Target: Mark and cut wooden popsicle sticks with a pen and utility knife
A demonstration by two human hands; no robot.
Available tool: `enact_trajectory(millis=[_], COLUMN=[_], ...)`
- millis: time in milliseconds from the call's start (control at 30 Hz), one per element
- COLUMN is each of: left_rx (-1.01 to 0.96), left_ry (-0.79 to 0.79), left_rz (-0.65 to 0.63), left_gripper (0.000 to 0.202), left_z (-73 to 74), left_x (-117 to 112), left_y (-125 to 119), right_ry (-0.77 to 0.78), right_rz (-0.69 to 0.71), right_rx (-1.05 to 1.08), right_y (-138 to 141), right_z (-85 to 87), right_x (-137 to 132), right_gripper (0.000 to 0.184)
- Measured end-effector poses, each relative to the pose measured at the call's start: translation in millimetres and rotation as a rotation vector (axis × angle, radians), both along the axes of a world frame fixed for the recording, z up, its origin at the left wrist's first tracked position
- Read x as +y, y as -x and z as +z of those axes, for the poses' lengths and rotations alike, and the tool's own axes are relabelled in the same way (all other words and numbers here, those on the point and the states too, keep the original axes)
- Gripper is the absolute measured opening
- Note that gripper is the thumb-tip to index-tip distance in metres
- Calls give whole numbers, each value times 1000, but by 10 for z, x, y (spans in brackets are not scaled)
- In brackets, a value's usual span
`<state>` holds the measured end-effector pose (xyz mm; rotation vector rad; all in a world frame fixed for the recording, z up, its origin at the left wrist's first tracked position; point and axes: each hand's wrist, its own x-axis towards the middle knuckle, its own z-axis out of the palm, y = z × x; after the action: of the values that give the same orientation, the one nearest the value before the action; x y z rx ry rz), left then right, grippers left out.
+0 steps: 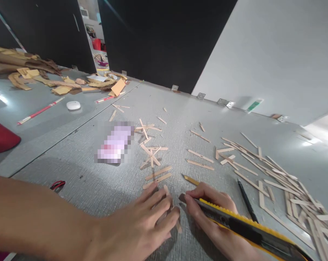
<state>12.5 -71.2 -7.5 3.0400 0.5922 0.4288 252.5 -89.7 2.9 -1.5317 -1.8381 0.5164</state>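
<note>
My left hand (146, 221) lies flat on the grey table (79, 170), fingers stretched out and pressing down a wooden craft stick (171, 206) near the front edge. My right hand (215, 217) is closed round a yellow and black utility knife (251, 228), whose tip rests against the stick just right of my left fingertips. A pencil (190, 179) lies just beyond my right hand.
Loose wooden sticks (278, 181) are scattered across the middle and piled at the right. A black pen (247, 201) lies beside my right hand. Cardboard scraps (57, 81), a white mouse (73, 105), a red-handled tool (57, 185) and a blurred object (115, 143) sit to the left.
</note>
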Motion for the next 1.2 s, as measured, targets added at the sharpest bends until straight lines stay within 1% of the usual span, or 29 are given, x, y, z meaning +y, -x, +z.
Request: enact_trajectory(millis=[100, 200, 267, 300, 400, 467, 667, 767, 833, 900, 1000, 1033, 1100, 1167, 1200], left_rx=[5, 14, 10, 4, 0, 10, 25, 23, -1, -53, -148, -168, -175, -169, -168], left_ry=[33, 85, 88, 81, 59, 48, -22, -31, 10, 108, 260, 279, 289, 293, 302], left_rz=[-2, -9, -31, -41, -60, -63, -89, -100, -129, -147, -96, -69, -36, -22, -19], left_gripper=[41, 41, 43, 44, 47, 49, 50, 49, 41, 30, 25, 25, 36, 48, 49], left_z=[-11, -49, -74, -83, -93, -90, -66, -41, -20, -2, 9, 7, -3, -18, -24], left_x=[13, 14, 21, 26, 48, 62, 85, 112, 149, 197, 273, 296, 338, 375, 392], left_y=[2, 7, 7, 6, -2, -10, -21, -20, -16, -7, 10, 15, 19, 19, 17], right_ry=[13, 145, 217, 216, 97, 50, 73, 137, 200, 247, 304, 323, 340, 306, 285], right_rz=[2, 32, 58, 68, 78, 78, 73, 92, 102, 98, 102, 107, 113, 121, 134], right_rx=[4, 82, 123, 118, 22, -25, 13, 76, 152, 230, 279, 283, 286, 249, 212], right_y=[-13, -12, 6, 19, 60, 76, 77, 62, 43, 15, -31, -45, -66, -78, -79], right_z=[-23, -33, -33, -33, -37, -44, -60, -45, -22, 0, 0, -11, -37, -53, -53], right_x=[9, -13, -38, -50, -70, -71, -63, -50, -36, -24, -18, -19, -23, -27, -27], right_gripper=[21, 29, 36, 38, 39, 39, 38, 36, 31, 29, 31, 30, 27, 24, 24])
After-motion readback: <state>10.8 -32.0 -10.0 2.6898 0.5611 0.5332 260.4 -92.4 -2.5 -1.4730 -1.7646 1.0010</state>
